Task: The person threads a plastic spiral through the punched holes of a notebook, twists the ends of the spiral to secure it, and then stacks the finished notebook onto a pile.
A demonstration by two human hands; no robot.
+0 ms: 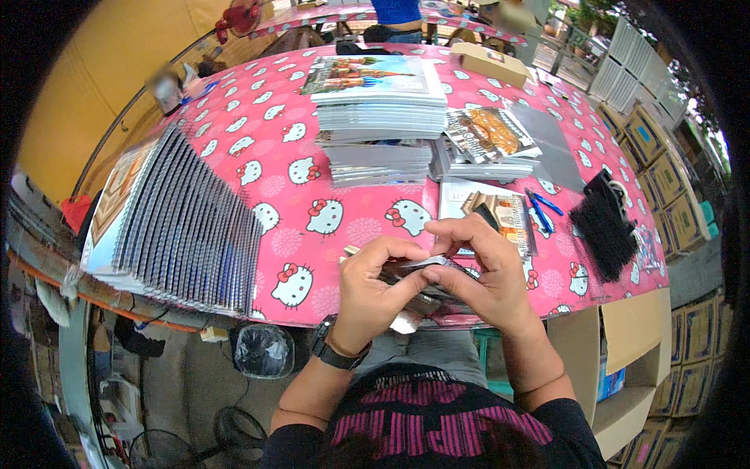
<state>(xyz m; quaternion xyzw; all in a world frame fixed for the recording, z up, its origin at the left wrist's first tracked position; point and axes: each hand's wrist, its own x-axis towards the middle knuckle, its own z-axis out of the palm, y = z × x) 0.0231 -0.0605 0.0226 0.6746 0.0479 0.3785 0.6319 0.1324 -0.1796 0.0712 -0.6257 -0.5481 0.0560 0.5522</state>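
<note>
At the table's near edge, my left hand and my right hand are closed, thumbs and fingers pinching the top of a sheaf of printed sheets. Most of the sheaf is hidden behind my fingers, so its binding cannot be made out. Just beyond my right hand lie printed covers showing a building. To their right rest blue-handled pliers, and farther right a bundle of black binding coils.
A long row of spiral-bound notebooks leans at the left. Stacked printed sheets rise mid-table, beside a lower pile. An open carton stands below at right; a lined bin stands below at left. Someone in blue is behind.
</note>
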